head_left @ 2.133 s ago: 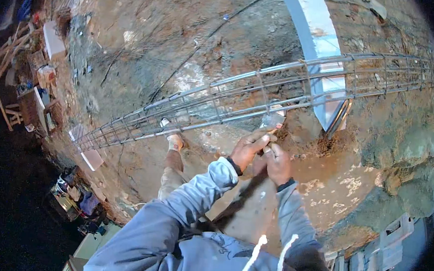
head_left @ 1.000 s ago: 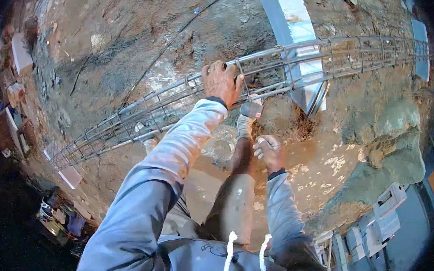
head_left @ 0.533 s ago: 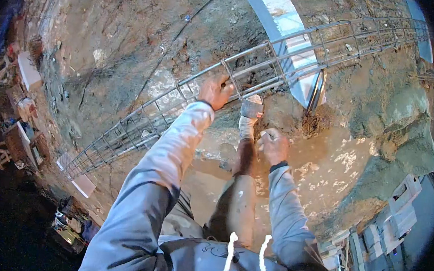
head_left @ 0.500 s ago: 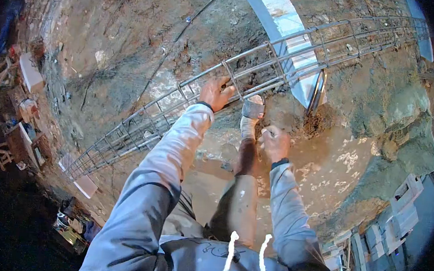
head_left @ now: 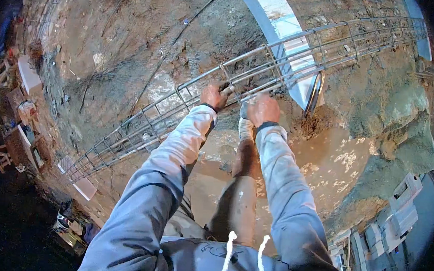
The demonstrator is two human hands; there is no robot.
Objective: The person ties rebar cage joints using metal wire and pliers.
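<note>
A long rebar cage (head_left: 165, 112) of thin steel rods and square ties runs diagonally from lower left to upper right. My left hand (head_left: 215, 95) is closed around its near side, by one of the cross ties. Close to its right, my right hand (head_left: 263, 109) is held at the near edge of the cage with its fingers bent together. Its fingertips are blurred, and anything in them is too small to make out. Below the cage, between my arms, my shod foot (head_left: 245, 129) is partly hidden by the right hand.
A white-topped beam (head_left: 293, 47) passes under the cage, with a metal loop (head_left: 315, 92) at its near end. Muddy water (head_left: 327, 159) lies at right, beside a greenish mound (head_left: 406, 130). A dark cable (head_left: 176, 38) crosses the ground. White blocks (head_left: 29, 75) stand far left.
My right hand has moved up and left, from beside the foot to the cage's near edge. The left hand stays on the cage, with its fingers slightly shifted.
</note>
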